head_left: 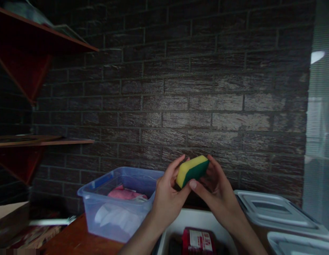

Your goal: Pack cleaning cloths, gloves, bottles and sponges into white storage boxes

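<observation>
Yellow-green sponge [192, 170], gripped by left hand [168, 196] and right hand [219, 193], could drop into the bin [192, 217] beneath if either slackens.

I seem to be in a storage corner indoors, probably in a home, though I can't tell which room. A dark brick-patterned wall [164, 78] faces me at twelve o'clock, with an upper shelf [61, 39] on a triangular bracket at ten and a lower shelf [69, 142] at nine. On the reddish-brown tabletop [74, 239], at seven o'clock, a see-through tub [90, 214] holds a pink cloth [126, 193]. A white bin [189, 215] at six holds a red-labelled pack [197, 241]; two lids [272, 214] lie at four. The sponge [193, 171] I hold is household stuff too.
</observation>
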`<state>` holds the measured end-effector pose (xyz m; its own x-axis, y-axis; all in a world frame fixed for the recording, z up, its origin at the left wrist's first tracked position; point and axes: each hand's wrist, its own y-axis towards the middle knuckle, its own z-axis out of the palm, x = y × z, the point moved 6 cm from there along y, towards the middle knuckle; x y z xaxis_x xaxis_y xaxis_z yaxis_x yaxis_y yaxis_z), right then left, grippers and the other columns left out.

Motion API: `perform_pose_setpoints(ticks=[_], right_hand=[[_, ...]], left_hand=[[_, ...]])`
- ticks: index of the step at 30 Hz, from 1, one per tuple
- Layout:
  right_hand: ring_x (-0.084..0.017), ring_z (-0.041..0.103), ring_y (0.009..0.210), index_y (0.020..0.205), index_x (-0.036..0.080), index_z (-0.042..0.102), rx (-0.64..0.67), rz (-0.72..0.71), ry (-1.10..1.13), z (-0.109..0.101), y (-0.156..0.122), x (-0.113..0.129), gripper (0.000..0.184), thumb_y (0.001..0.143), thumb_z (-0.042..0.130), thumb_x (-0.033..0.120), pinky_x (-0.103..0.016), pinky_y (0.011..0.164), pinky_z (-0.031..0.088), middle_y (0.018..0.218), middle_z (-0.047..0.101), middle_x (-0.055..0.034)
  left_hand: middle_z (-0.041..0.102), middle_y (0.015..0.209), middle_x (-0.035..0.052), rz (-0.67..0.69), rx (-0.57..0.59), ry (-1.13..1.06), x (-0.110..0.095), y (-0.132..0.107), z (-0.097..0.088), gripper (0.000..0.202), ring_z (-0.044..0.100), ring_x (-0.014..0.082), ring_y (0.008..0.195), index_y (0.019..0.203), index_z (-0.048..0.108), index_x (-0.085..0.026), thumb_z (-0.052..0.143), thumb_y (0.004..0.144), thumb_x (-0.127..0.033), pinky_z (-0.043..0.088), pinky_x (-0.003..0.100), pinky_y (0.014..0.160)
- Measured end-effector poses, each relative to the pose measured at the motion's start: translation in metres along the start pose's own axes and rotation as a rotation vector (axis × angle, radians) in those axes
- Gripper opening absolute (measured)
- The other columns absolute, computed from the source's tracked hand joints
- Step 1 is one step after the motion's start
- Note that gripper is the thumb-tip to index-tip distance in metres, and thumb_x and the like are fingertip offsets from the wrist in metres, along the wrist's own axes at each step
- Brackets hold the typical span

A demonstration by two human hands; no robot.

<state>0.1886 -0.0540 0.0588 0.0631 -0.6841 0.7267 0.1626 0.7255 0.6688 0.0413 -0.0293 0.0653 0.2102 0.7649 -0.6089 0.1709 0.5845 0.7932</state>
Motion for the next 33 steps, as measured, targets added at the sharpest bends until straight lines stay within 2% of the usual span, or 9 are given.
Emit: perform_pose_setpoints(ticks=[3, 6, 12, 15, 18, 22, 25, 29, 33], right_hand=[[-0.030, 0.056, 0.129, 0.155, 0.030, 0.025, -0.011, 0.074, 0.063, 0.008, -0.004, -0.002, 0.113, 0.064, 0.092, 0.034, -0.047, 0.103, 0.053, 0.153, 0.044, -0.0142], [-0.030, 0.062, 0.120, 0.157, 0.029, 0.019, -0.008, 0.128, 0.104, 0.013, -0.007, -0.004, 0.119, 0.063, 0.091, 0.035, -0.043, 0.093, 0.060, 0.150, 0.047, -0.0155], [-0.027, 0.067, 0.110, 0.157, 0.029, 0.026, -0.024, 0.076, 0.027, 0.009, -0.006, 0.004, 0.107, 0.069, 0.087, 0.034, -0.043, 0.094, 0.058, 0.141, 0.057, -0.0124], [-0.029, 0.062, 0.121, 0.155, 0.032, 0.034, 0.013, 0.112, 0.109, 0.007, -0.009, 0.007, 0.095, 0.073, 0.082, 0.037, -0.045, 0.100, 0.054, 0.146, 0.056, -0.0085], [-0.032, 0.057, 0.130, 0.151, 0.032, 0.046, 0.045, 0.165, 0.236, 0.007, -0.012, 0.010, 0.079, 0.079, 0.074, 0.048, -0.051, 0.106, 0.049, 0.146, 0.058, -0.0062], [-0.037, 0.063, 0.121, 0.130, 0.023, 0.069, 0.040, 0.214, 0.417, 0.011, -0.013, 0.019, 0.060, 0.090, 0.048, 0.063, -0.055, 0.100, 0.050, 0.125, 0.072, -0.0116], [-0.035, 0.066, 0.117, 0.111, 0.024, 0.077, 0.014, 0.265, 0.472, 0.009, -0.010, 0.021, 0.054, 0.093, 0.043, 0.062, -0.053, 0.099, 0.052, 0.121, 0.074, -0.0095], [-0.033, 0.066, 0.117, 0.116, 0.026, 0.073, 0.059, 0.334, 0.491, 0.009, -0.006, 0.011, 0.060, 0.094, 0.039, 0.070, -0.051, 0.097, 0.053, 0.128, 0.071, -0.0084], [-0.035, 0.059, 0.128, 0.131, 0.025, 0.066, 0.094, 0.195, 0.420, 0.011, -0.006, 0.004, 0.078, 0.090, 0.031, 0.081, -0.053, 0.103, 0.049, 0.136, 0.066, -0.0106]], left_hand=[[0.064, 0.141, 0.0085, 0.028, 0.011, 0.094, -0.002, -0.005, 0.002, 0.065, 0.065, 0.0283, 0.124, 0.146, 0.049, -0.030, 0.074, 0.087, -0.022, 0.052, 0.044, 0.107], [0.064, 0.140, 0.0055, 0.068, 0.040, 0.180, -0.007, -0.007, 0.007, 0.059, 0.064, 0.0287, 0.125, 0.140, 0.056, -0.033, 0.074, 0.085, -0.020, 0.052, 0.044, 0.108], [0.059, 0.145, 0.0067, 0.178, 0.115, 0.230, -0.019, -0.009, 0.014, 0.066, 0.056, 0.0311, 0.132, 0.142, 0.055, -0.032, 0.072, 0.081, -0.012, 0.045, 0.048, 0.114], [0.049, 0.153, 0.0095, 0.239, 0.220, 0.214, -0.029, -0.010, 0.014, 0.078, 0.045, 0.0344, 0.141, 0.149, 0.048, -0.029, 0.073, 0.076, -0.014, 0.037, 0.052, 0.119], [0.044, 0.156, 0.0115, 0.260, 0.274, 0.215, -0.035, -0.007, 0.009, 0.076, 0.040, 0.0360, 0.145, 0.149, 0.048, -0.027, 0.074, 0.078, -0.022, 0.033, 0.054, 0.120], [0.045, 0.154, 0.0113, 0.286, 0.238, 0.289, -0.037, -0.001, 0.001, 0.073, 0.042, 0.0353, 0.142, 0.146, 0.053, -0.029, 0.079, 0.078, -0.025, 0.035, 0.052, 0.118], [0.051, 0.149, 0.0107, 0.277, 0.211, 0.320, -0.034, 0.001, 0.000, 0.073, 0.048, 0.0335, 0.136, 0.145, 0.054, -0.031, 0.082, 0.077, -0.028, 0.039, 0.049, 0.115], [0.055, 0.143, 0.0093, 0.231, 0.177, 0.359, -0.028, 0.002, 0.001, 0.077, 0.052, 0.0312, 0.131, 0.144, 0.054, -0.031, 0.086, 0.074, -0.031, 0.041, 0.044, 0.112], [0.057, 0.142, 0.0094, 0.111, 0.087, 0.255, -0.020, 0.002, 0.001, 0.072, 0.053, 0.0297, 0.131, 0.146, 0.050, -0.029, 0.080, 0.081, -0.032, 0.041, 0.043, 0.112]])
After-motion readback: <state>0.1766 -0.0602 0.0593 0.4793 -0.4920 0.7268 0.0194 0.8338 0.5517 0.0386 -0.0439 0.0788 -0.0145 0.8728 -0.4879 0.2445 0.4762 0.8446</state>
